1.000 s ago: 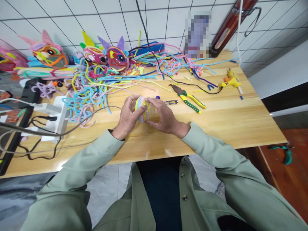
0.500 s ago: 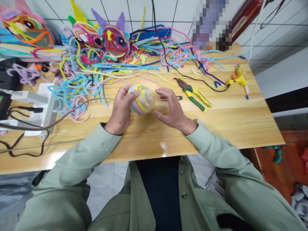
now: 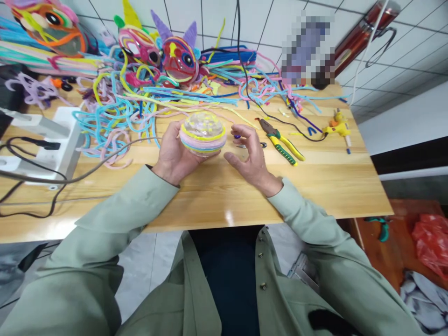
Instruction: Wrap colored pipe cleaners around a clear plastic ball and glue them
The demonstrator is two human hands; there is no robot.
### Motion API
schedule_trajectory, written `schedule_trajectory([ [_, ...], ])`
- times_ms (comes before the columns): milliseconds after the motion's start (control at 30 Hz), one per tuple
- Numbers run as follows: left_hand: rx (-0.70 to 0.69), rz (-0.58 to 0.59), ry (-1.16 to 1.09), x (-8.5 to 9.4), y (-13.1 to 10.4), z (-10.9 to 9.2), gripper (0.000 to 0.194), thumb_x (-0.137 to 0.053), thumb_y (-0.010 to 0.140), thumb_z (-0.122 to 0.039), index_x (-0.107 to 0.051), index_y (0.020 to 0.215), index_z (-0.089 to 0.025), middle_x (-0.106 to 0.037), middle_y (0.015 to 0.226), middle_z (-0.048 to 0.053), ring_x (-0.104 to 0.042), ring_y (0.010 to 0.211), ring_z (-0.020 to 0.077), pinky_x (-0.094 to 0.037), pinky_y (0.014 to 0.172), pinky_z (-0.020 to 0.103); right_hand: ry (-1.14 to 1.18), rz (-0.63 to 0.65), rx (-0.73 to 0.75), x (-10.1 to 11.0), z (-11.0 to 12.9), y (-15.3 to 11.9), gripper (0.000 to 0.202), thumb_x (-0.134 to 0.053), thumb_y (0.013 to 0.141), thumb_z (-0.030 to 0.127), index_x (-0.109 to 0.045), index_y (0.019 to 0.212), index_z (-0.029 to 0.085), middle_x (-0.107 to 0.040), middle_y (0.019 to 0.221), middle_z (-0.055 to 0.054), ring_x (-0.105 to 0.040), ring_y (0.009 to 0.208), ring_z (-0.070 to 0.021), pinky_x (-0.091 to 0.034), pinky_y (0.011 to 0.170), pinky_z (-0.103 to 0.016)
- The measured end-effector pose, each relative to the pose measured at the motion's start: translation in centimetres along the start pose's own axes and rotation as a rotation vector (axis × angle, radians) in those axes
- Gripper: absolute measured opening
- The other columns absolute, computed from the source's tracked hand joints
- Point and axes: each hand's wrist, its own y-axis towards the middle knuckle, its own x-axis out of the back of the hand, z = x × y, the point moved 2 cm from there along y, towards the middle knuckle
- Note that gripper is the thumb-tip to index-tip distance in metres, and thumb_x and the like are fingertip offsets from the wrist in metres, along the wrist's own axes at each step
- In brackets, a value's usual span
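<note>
My left hand holds a clear plastic ball from its left and underneath. Bands of yellow, pink and blue pipe cleaner wrap the ball's lower half, while its see-through top shows yellow bits. To the right, my right hand is apart from the ball, thumb and fingers spread in a loose curve. Close behind that hand lie scissors, mostly covered by its fingers. Further right are pliers with green and yellow handles.
Loose pipe cleaners heap at the left and back. Decorated balls with horns stand behind them. A yellow glue gun sits at the right, its black cord crossing the table. A white power strip with cables is at the left.
The ball has turned in my left hand, its clear side now facing up and its bands lying level. My left palm has rolled beneath it. My right hand stays spread beside it.
</note>
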Motion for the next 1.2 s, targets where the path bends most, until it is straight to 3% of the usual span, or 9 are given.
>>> schedule_trajectory([
  [133,0.031,-0.037,-0.043,0.0,0.1,0.2,0.043,-0.054,0.097,-0.051,-0.076,0.121,-0.024,-0.08,0.134,0.011,-0.067,0.14,0.0429,-0.067,0.098,0.062,-0.113,-0.059,0.155,0.1,0.4,0.0,0.062,-0.068,0.102,0.061,-0.051,0.153,0.03,-0.065,0.15,-0.014,-0.063,0.142,-0.0356,-0.059,0.114,-0.06],
  [233,0.063,-0.025,-0.125,0.2,0.2,0.6,0.043,-0.055,0.094,-0.05,-0.077,0.122,-0.025,-0.078,0.141,0.009,-0.067,0.14,0.0408,-0.069,0.096,0.058,-0.193,-0.016,0.218,0.0,0.7,-0.1,0.056,-0.062,0.106,0.056,-0.049,0.155,0.032,-0.065,0.15,-0.014,-0.063,0.144,-0.0367,-0.053,0.121,-0.066],
  [400,0.047,0.003,-0.126,0.1,0.2,0.8,0.044,-0.057,0.092,-0.052,-0.078,0.121,-0.027,-0.079,0.138,0.01,-0.069,0.137,0.042,-0.068,0.093,0.059,-0.225,0.022,0.318,-0.5,1.0,-0.4,0.054,-0.063,0.108,0.048,-0.048,0.156,0.031,-0.067,0.147,-0.014,-0.065,0.14,-0.034,-0.056,0.116,-0.061],
  [633,-0.074,-0.097,-0.012,-0.9,-0.2,0.1,0.042,-0.054,0.093,-0.054,-0.077,0.117,-0.029,-0.082,0.131,0.004,-0.062,0.147,0.0388,-0.061,0.106,0.061,-0.22,0.075,0.264,-0.8,0.5,-0.8,0.055,-0.061,0.108,0.049,-0.051,0.159,0.031,-0.064,0.149,-0.015,-0.064,0.139,-0.0343,-0.056,0.116,-0.061],
  [800,-0.157,-0.152,0.058,-1.1,-0.6,0.0,0.045,-0.06,0.091,-0.061,-0.075,0.12,-0.031,-0.081,0.132,0.001,-0.055,0.153,0.0385,-0.058,0.107,0.058,-0.211,0.104,0.255,-1.1,0.7,-1.2,0.062,-0.059,0.109,0.049,-0.044,0.167,0.033,-0.058,0.155,-0.015,-0.062,0.142,-0.0338,-0.061,0.111,-0.058],
  [1067,-0.14,-0.147,0.113,-1.0,-0.5,0.3,0.054,-0.059,0.09,-0.072,-0.073,0.117,-0.027,-0.081,0.127,0.003,-0.054,0.153,0.0389,-0.057,0.106,0.057,-0.252,0.064,0.365,-1.5,1.8,-1.6,0.066,-0.059,0.109,0.047,-0.038,0.17,0.033,-0.057,0.155,-0.016,-0.061,0.144,-0.0347,-0.06,0.116,-0.061],
  [1200,-0.165,-0.13,0.107,-0.9,-0.6,0.8,0.055,-0.057,0.091,-0.074,-0.071,0.117,-0.027,-0.08,0.132,0.002,-0.055,0.152,0.0374,-0.057,0.105,0.056,-0.281,0.107,0.316,-1.9,1.5,-1.9,0.065,-0.059,0.108,0.05,-0.04,0.168,0.034,-0.053,0.156,-0.016,-0.057,0.145,-0.036,-0.06,0.114,-0.063],
])
